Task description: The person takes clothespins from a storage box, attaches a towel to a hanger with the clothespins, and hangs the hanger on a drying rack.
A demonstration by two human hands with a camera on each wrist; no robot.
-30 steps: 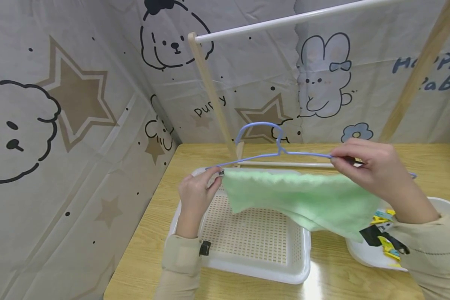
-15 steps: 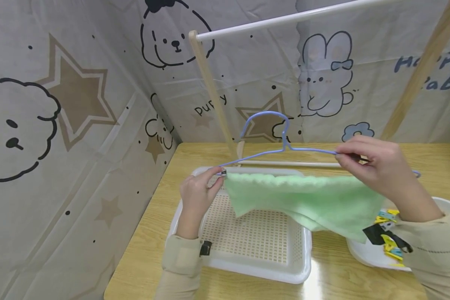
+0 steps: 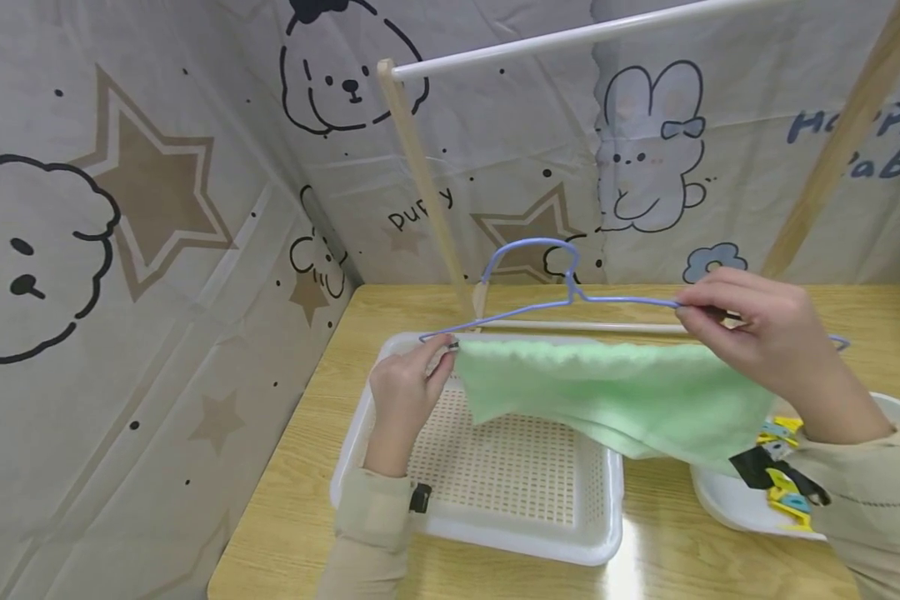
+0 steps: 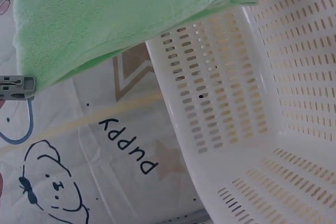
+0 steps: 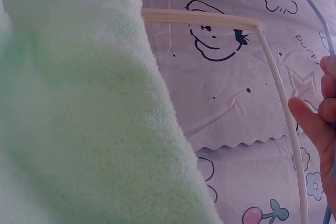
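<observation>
A blue clothes hanger [image 3: 534, 307] is held up over the basket, its hook upward. A pale green towel [image 3: 607, 392] hangs along its lower side. My left hand [image 3: 405, 383] pinches a small grey clothespin [image 4: 18, 86] at the towel's left corner, by the hanger's left end. My right hand [image 3: 757, 325] grips the hanger's right arm between thumb and fingers; a dark bit shows beneath those fingers. In the right wrist view the towel [image 5: 89, 108] fills the left side, with part of the right hand [image 5: 320, 119] at the right edge.
Below the towel stands a white perforated basket [image 3: 611, 517]. To the right, a white tub [image 3: 727, 504] holds several yellow and blue clothespins [image 3: 783, 492], partly behind the right sleeve. A wooden rack with a white top rail [image 3: 570, 42] stands behind on the wooden table [image 3: 285, 492].
Hanger and towel have shifted slightly right, with both hands moving along. The hook rose, then dipped back a little. Both hands keep their hold.
</observation>
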